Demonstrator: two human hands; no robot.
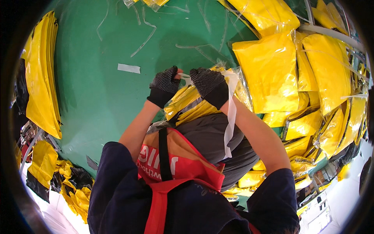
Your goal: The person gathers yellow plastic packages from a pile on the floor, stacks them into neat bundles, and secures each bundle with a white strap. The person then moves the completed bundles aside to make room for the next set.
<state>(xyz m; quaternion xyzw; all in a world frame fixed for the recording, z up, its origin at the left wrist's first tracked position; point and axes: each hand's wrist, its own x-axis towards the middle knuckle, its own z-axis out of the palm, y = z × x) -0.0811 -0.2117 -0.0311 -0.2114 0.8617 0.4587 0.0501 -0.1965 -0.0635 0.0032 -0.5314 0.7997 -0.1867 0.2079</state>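
Yellow folded garment in a clear plastic bag [187, 105] is held against the person's body at the near edge of the green table [101, 101], just beyond a red apron [179, 167]. A white strip of backing tape [231, 113] is draped from the bag's mouth down past the right forearm. The left hand [164, 85], in a black dotted glove, is closed on the strip's end at the bag's opening; the right hand [208, 82], gloved alike, is closed on the bag's flap just beside it. To the right, bagged yellow garments [269, 76] are piled. Farther left, a stack of flat yellow pieces [41, 74] is seen at the table's edge.
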